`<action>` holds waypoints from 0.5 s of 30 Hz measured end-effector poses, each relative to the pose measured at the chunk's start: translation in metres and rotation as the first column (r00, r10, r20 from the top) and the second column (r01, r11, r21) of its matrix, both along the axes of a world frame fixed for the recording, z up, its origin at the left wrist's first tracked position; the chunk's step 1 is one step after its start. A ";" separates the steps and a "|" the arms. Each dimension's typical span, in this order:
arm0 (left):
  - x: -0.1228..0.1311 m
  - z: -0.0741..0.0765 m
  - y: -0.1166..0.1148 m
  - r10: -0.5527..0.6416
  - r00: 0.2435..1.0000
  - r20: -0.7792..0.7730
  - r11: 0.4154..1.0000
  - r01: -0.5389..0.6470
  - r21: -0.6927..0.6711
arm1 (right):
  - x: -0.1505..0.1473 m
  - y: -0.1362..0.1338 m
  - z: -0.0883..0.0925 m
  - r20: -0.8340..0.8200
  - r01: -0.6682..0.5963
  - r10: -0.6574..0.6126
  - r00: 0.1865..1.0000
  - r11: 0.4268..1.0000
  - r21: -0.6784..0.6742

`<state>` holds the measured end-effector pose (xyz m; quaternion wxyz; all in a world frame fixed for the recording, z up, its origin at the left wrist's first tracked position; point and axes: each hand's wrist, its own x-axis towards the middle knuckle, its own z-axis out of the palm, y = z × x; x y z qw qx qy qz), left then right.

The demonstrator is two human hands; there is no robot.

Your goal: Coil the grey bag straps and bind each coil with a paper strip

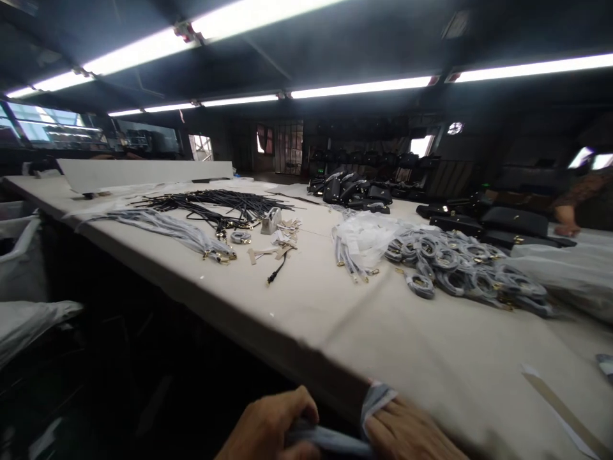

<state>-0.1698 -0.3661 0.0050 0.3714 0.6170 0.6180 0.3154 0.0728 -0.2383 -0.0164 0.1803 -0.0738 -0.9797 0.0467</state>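
At the bottom edge my left hand (268,428) is curled closed around a grey strap (330,439), just below the near edge of the long beige table (335,319). My right hand (412,431) lies at the table edge with its fingers pressed on the same grey strap, whose end sticks up beside it. Farther up the table lie a heap of coiled grey straps (460,265), a bundle of straight grey straps (163,230) and a spread of black straps (215,204).
A tape dispenser (271,220) and paper tags (282,239) sit mid-table. Black bags (354,190) and flat black pieces (498,223) lie at the back. Another person's hand (567,223) rests at the far right. Clear plastic bags (364,233) lie by the coils; white sacks (19,268) stand on the left.
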 end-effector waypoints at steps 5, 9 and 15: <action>-0.018 0.022 0.026 -0.078 0.983 0.164 0.997 0.073 0.037 | -0.001 -0.037 0.031 0.175 0.180 -0.082 0.981 0.720 -0.670; 0.000 0.008 0.046 -0.291 0.843 0.453 0.957 0.255 0.140 | -0.019 -0.049 0.077 0.190 0.201 -0.066 0.980 0.251 -0.947; 0.068 -0.026 0.049 0.039 0.483 0.875 0.968 -0.234 0.086 | -0.047 -0.038 0.094 -0.134 -0.209 -0.383 0.914 -0.163 -0.964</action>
